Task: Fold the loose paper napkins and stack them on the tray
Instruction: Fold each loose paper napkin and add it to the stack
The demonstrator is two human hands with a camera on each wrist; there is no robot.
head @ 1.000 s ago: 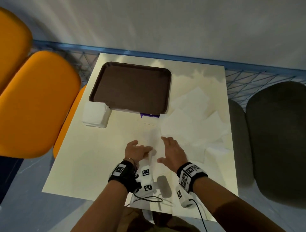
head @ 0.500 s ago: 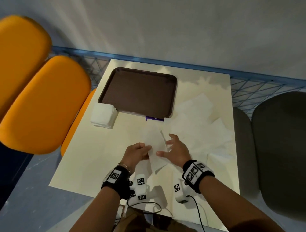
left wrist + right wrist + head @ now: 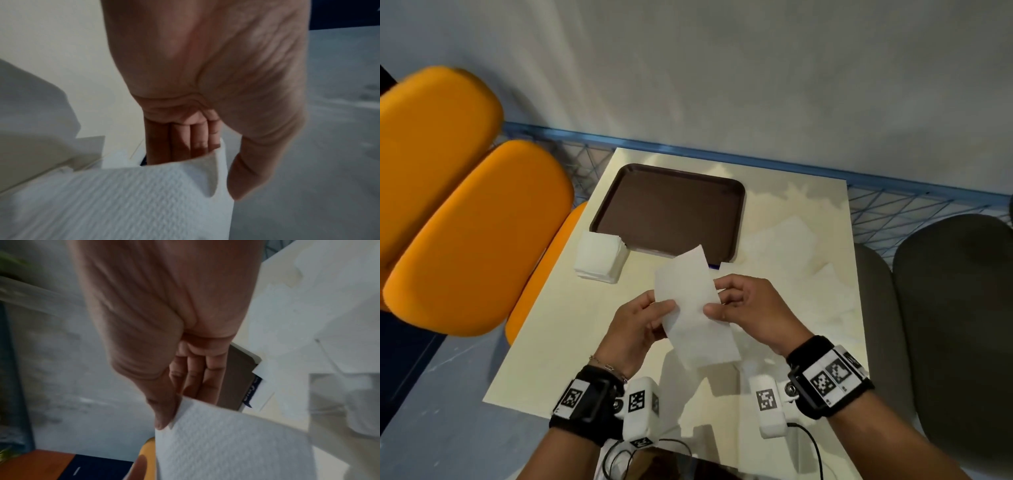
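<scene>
Right hand (image 3: 164,331) pinching white napkin (image 3: 232,443), brown tray (image 3: 236,382) apparently behind

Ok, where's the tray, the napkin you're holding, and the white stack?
tray (image 3: 671,212), head view, bare brown middle.
napkin (image 3: 690,308), head view, middle of the held sheet.
stack (image 3: 599,257), head view, top of the folded pile.

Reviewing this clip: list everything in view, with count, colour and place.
held napkin: one, white, in the air between both hands
loose napkins: several, white, table's right side
napkin stack: one, white, off the tray's near left corner
tray: one, brown, far left of table
table: one, cream
orange chairs: two, left
grey chairs: right, count unclear
left hand: pinches napkin's left edge
right hand: pinches its right edge
</scene>
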